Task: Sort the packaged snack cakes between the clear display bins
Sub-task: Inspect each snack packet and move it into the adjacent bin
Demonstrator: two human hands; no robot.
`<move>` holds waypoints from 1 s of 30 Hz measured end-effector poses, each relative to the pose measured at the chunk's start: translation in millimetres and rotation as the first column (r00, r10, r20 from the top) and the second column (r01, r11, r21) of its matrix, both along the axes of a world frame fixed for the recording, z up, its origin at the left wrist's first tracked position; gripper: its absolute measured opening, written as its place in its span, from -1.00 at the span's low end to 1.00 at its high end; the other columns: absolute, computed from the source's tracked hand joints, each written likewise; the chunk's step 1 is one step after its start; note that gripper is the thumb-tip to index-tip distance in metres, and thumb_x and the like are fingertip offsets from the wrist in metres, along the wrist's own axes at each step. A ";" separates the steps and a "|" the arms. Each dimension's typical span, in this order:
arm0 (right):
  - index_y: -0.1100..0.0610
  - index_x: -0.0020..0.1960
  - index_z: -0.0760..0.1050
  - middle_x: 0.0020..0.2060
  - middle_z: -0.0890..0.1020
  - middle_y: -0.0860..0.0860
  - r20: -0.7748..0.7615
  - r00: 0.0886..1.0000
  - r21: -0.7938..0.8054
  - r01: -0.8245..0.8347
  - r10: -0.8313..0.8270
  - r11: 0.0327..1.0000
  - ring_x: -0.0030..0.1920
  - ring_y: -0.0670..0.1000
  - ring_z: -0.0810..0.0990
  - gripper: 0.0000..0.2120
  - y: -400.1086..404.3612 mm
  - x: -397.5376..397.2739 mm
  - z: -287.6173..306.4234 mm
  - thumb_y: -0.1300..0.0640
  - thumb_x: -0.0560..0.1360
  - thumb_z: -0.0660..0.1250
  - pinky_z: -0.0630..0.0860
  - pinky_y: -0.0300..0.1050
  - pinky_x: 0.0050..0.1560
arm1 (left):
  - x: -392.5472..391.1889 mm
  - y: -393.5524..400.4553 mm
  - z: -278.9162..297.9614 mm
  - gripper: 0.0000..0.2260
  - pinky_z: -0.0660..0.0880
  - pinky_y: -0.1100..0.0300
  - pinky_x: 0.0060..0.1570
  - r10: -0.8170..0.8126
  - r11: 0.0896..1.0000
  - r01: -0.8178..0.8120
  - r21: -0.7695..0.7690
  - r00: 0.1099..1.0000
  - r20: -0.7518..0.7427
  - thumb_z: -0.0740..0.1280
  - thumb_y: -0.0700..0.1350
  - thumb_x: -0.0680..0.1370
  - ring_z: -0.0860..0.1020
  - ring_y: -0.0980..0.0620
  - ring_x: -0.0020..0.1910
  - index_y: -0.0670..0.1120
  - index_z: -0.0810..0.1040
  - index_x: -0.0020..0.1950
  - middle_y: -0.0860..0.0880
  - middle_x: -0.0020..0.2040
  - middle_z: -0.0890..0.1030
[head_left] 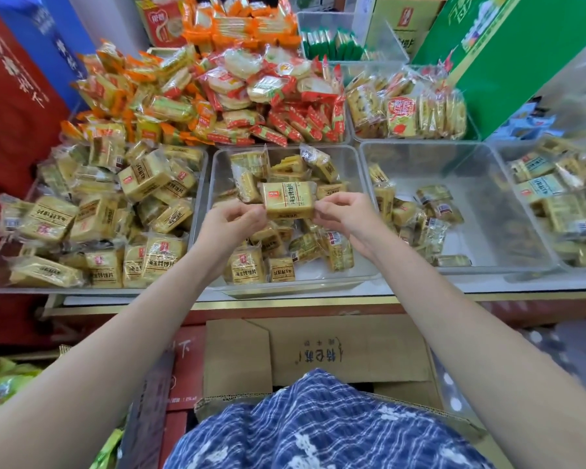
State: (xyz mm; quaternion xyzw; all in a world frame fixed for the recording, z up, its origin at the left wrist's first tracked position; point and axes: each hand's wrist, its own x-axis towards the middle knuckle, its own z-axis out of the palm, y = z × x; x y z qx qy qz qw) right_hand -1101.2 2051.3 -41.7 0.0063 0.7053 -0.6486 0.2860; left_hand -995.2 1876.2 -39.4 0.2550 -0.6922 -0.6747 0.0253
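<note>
Both arms reach fwd; left hand & right hand level, close together, fingers curled, pinching.

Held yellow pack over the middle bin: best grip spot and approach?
Pinch the yellow pack at its two short ends, coming in from each side, as the left hand and right hand do now. It lies flat and wide, label up, ends free.
</note>
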 end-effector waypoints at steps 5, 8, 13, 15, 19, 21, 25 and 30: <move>0.19 -0.18 0.52 -0.16 0.62 0.10 -0.100 0.995 0.038 -0.011 0.014 0.999 -0.14 0.02 0.63 -0.89 -1.5 0.9 -1.3 0.34 0.50 0.34 0.60 -0.16 -0.02 | -2.2 1.0 0.6 -0.91 0.55 0.24 0.07 0.093 0.956 -0.113 0.270 0.992 0.084 0.34 -0.20 0.53 0.64 0.08 -0.05 -0.18 0.57 0.01 -0.08 -0.03 0.65; 0.20 -0.17 0.53 -0.18 0.62 0.09 -0.082 0.996 -0.006 0.042 -0.042 0.999 -0.15 0.00 0.63 -0.90 -0.6 1.6 -2.9 0.34 0.51 0.33 0.58 -0.07 0.08 | -3.9 1.7 4.2 -0.91 0.58 0.30 -0.04 0.094 0.945 -0.119 0.304 0.991 0.096 0.35 -0.25 0.52 0.65 0.10 -0.11 -0.23 0.58 0.00 -0.09 -0.06 0.66; 0.26 -0.05 0.52 -0.12 0.63 0.11 0.032 0.994 -0.113 0.108 -0.105 0.988 -0.18 -0.04 0.64 -0.95 2.5 5.1 -3.3 0.35 0.52 0.30 0.60 -0.18 0.03 | -6.6 2.4 7.7 -0.94 0.53 0.20 0.09 0.056 0.981 -0.072 0.182 0.994 0.095 0.37 -0.25 0.50 0.62 0.01 0.01 -0.19 0.61 -0.06 -0.11 -0.05 0.66; 0.31 0.05 0.51 -0.07 0.62 0.14 0.055 0.996 -0.111 0.072 -0.066 0.991 -0.13 -0.02 0.63 -0.87 4.9 5.9 -0.2 0.34 0.50 0.32 0.60 -0.21 0.01 | -6.2 3.2 8.6 -0.95 0.52 0.19 0.08 0.050 0.996 -0.058 0.073 0.993 0.105 0.37 -0.25 0.51 0.61 0.00 0.00 -0.17 0.60 -0.15 -0.10 -0.07 0.64; 0.37 0.08 0.50 -0.02 0.61 0.18 0.068 0.997 -0.066 0.051 -0.046 0.997 -0.15 0.00 0.62 -0.79 2.2 7.8 6.9 0.36 0.46 0.38 0.60 -0.27 -0.15 | -9.1 3.2 11.3 -0.90 0.53 0.21 0.07 0.133 0.987 -0.136 0.080 0.990 0.049 0.34 -0.25 0.53 0.61 0.03 -0.07 -0.19 0.52 -0.19 -0.10 -0.14 0.61; 0.31 -0.07 0.51 -0.05 0.61 0.18 0.068 0.996 -0.061 0.070 -0.066 0.996 -0.16 0.02 0.62 -0.92 -0.5 7.4 9.6 0.38 0.45 0.37 0.61 -0.22 -0.13 | -11.7 1.6 15.3 -0.91 0.55 0.24 0.00 0.149 0.981 -0.150 0.123 0.989 0.015 0.32 -0.27 0.53 0.60 0.06 -0.12 -0.20 0.50 -0.18 -0.08 -0.17 0.60; 0.23 -0.17 0.47 -0.08 0.61 0.18 0.133 0.984 -0.119 0.136 -0.120 0.984 -0.19 0.03 0.60 -0.89 -0.8 2.0 10.2 0.39 0.47 0.35 0.61 -0.19 -0.11 | -13.5 4.0 22.7 -0.91 0.55 0.33 -0.15 0.105 0.981 -0.099 0.165 0.994 -0.029 0.30 -0.29 0.54 0.61 0.11 -0.15 -0.21 0.51 -0.17 -0.06 -0.17 0.62; 0.22 -0.17 0.44 -0.18 0.57 0.09 0.068 0.978 -0.083 0.205 -0.200 0.975 -0.28 -0.02 0.58 -0.87 8.2 -0.4 5.8 0.38 0.51 0.31 0.60 -0.22 -0.16 | -13.9 11.9 18.1 -0.96 0.58 0.26 0.01 0.067 0.989 -0.064 0.130 0.997 -0.024 0.35 -0.29 0.51 0.63 0.02 -0.04 -0.22 0.57 -0.14 -0.14 -0.07 0.64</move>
